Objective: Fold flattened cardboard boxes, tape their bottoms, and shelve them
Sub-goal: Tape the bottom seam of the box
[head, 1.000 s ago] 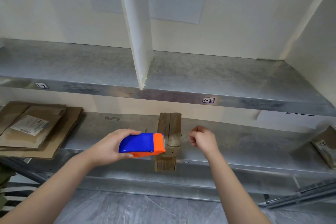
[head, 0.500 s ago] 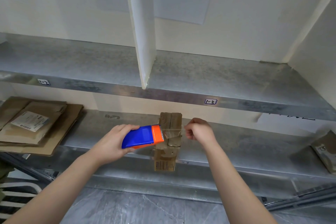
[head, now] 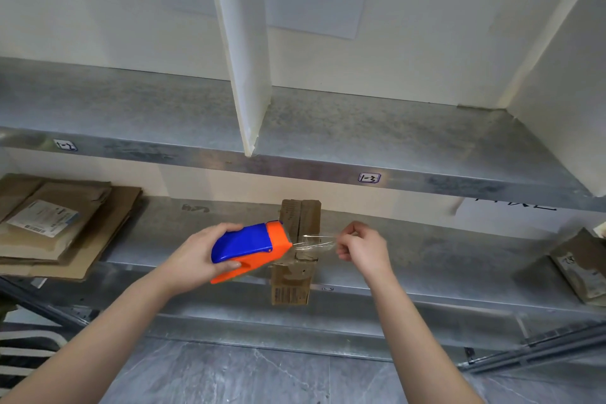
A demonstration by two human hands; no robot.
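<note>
The left grip [head: 196, 259] grasps the blue-and-orange tape dispenser [head: 246, 246], with its orange end against the small cardboard box [head: 292, 289]. The right grip [head: 360, 249] pinches the free end of the clear tape [head: 314, 241], which is stretched across the box. The box sits at the front edge of the lower shelf [head: 426, 259]. Flattened cardboard [head: 82, 239] lies stacked at the shelf's left end.

From here I see a cream wall [head: 98, 10] bearing a printed paper sheet [head: 314, 0]; a white divider panel [head: 244, 59] stands upright on the upper galvanised shelf [head: 377, 131]; a lower metal shelf [head: 452, 259] runs beneath; grey marbled floor tiles [head: 262, 377] lie below, evenly lit.
</note>
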